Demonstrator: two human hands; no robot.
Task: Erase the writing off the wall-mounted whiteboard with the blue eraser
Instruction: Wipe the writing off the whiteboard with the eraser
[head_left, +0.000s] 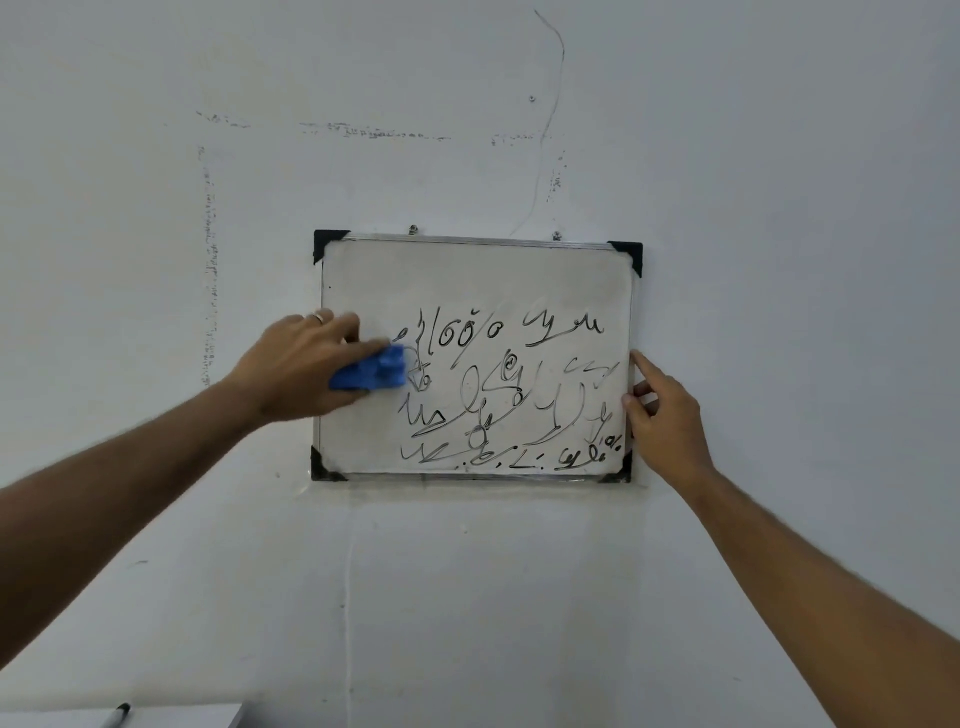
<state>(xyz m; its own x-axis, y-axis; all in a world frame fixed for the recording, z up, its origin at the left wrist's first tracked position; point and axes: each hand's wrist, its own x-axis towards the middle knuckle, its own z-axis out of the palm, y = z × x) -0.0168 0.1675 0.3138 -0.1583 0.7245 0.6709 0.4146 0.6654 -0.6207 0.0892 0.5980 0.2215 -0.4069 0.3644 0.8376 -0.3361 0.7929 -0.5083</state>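
Observation:
A small whiteboard (467, 275) with black corner caps hangs on the pale wall. Black handwriting (498, 389) covers its middle and right part; the left strip and the top are bare. My left hand (296, 364) grips the blue eraser (371, 370) and presses it against the board's left side, right at the edge of the writing. At the board's right edge my right hand (662, 415) rests against the frame, forefinger pointing up along it and thumb on the frame.
The wall (779, 208) around the board carries faint pencil marks and a thin crack above. At the bottom left is the corner of a white surface (197, 717) with a black marker (117, 714) lying on it.

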